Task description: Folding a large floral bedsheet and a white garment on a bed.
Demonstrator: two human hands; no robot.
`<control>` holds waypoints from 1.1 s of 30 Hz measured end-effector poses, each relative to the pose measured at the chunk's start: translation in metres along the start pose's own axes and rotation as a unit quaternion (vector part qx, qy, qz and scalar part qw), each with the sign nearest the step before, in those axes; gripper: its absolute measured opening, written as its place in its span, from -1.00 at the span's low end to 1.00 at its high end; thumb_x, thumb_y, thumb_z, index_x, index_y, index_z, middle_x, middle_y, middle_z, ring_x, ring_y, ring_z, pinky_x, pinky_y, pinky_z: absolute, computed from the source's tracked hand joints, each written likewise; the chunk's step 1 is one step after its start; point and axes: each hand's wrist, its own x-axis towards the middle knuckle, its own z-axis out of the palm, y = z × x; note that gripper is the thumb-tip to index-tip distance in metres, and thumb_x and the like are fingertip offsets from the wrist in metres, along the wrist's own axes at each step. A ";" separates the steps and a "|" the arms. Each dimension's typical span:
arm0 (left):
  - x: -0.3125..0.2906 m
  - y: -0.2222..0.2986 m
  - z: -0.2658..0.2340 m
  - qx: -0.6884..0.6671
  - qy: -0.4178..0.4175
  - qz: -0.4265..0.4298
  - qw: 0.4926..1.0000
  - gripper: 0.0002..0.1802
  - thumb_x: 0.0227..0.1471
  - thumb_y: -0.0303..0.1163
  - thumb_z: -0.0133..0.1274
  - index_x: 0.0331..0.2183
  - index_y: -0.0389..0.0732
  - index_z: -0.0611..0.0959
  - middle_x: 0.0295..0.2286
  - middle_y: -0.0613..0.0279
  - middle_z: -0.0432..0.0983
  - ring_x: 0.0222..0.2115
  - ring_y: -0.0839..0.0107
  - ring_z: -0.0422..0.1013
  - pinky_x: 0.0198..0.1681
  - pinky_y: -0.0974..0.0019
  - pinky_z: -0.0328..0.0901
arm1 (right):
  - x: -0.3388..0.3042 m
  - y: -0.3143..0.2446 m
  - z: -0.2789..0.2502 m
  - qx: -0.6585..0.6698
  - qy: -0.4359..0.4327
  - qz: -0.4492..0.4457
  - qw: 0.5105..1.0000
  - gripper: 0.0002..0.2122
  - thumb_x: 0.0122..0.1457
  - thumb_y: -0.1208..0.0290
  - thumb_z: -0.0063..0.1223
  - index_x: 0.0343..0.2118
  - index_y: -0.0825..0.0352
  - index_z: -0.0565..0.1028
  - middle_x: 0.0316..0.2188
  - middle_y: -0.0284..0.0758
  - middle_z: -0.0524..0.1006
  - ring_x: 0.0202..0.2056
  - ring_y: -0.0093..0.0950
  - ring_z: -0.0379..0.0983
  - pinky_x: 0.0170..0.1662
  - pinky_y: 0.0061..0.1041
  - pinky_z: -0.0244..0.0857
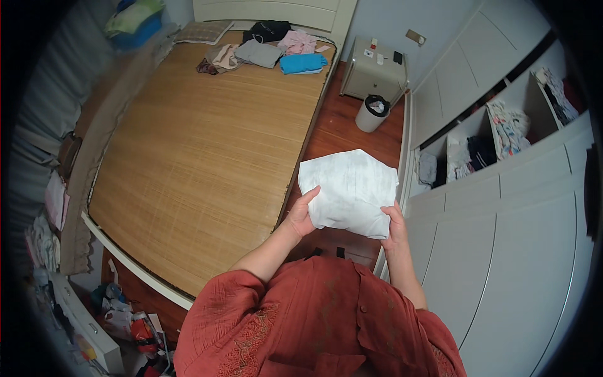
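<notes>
Between my two hands is a folded white cloth (349, 190), likely a garment, held up in front of my body over the floor beside the bed. My left hand (304, 212) grips its left edge, thumb on top and fingers hidden beneath. On the lower right corner, my right hand (394, 227) pinches the cloth the same way, with its fingers partly out of sight. The cloth's top side is fairly flat with light creases.
Left of me is a bed with a woven mat (201, 138); folded clothes (259, 53) lie at its far end. A nightstand (375, 72) and a white trash bin (372, 114) stand ahead. On the right, a wardrobe (502, 220) has open compartments holding stacked clothes (507, 129).
</notes>
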 end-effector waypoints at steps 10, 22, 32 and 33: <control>0.111 0.070 0.038 -0.009 -0.008 0.135 0.991 -0.45 -0.01 -0.26 -0.08 0.00 -0.30 0.22 -0.06 0.04 0.25 -0.05 0.15 0.21 0.01 0.08 0.12 | 0.198 -0.041 -0.002 0.072 -0.105 0.135 0.983 -0.55 0.02 0.41 -0.09 0.01 0.35 0.15 -0.09 -0.21 0.30 -0.10 -0.31 0.27 -0.04 -0.34 0.17; 0.190 0.121 0.052 -0.049 0.174 0.278 0.944 -0.43 0.01 -0.22 -0.11 0.01 -0.31 0.20 -0.05 0.00 0.23 -0.05 0.13 0.21 0.03 0.05 0.10 | 0.373 -0.083 0.060 -0.025 -0.279 0.267 0.922 -0.49 -0.07 0.62 -0.08 0.02 0.35 0.14 -0.10 -0.24 0.31 -0.09 -0.40 0.29 -0.02 -0.41 0.19; 0.291 0.270 0.024 -0.015 0.178 0.241 0.954 -0.47 0.06 -0.21 -0.23 0.00 -0.32 0.21 -0.06 0.00 0.25 -0.06 0.15 0.24 0.00 0.14 0.17 | 0.510 -0.073 0.095 -0.032 -0.266 0.258 0.928 -0.48 -0.08 0.64 -0.17 0.04 0.38 0.12 -0.04 -0.21 0.27 -0.04 -0.33 0.25 0.03 -0.34 0.13; 0.299 0.302 0.040 0.010 0.173 0.242 0.955 -0.49 0.06 -0.22 -0.22 -0.01 -0.33 0.23 -0.06 0.00 0.26 -0.07 0.16 0.25 0.00 0.15 0.17 | 0.525 -0.080 0.108 -0.036 -0.268 0.262 0.926 -0.48 -0.08 0.64 -0.17 0.04 0.38 0.12 -0.04 -0.21 0.27 -0.04 -0.33 0.25 0.03 -0.34 0.13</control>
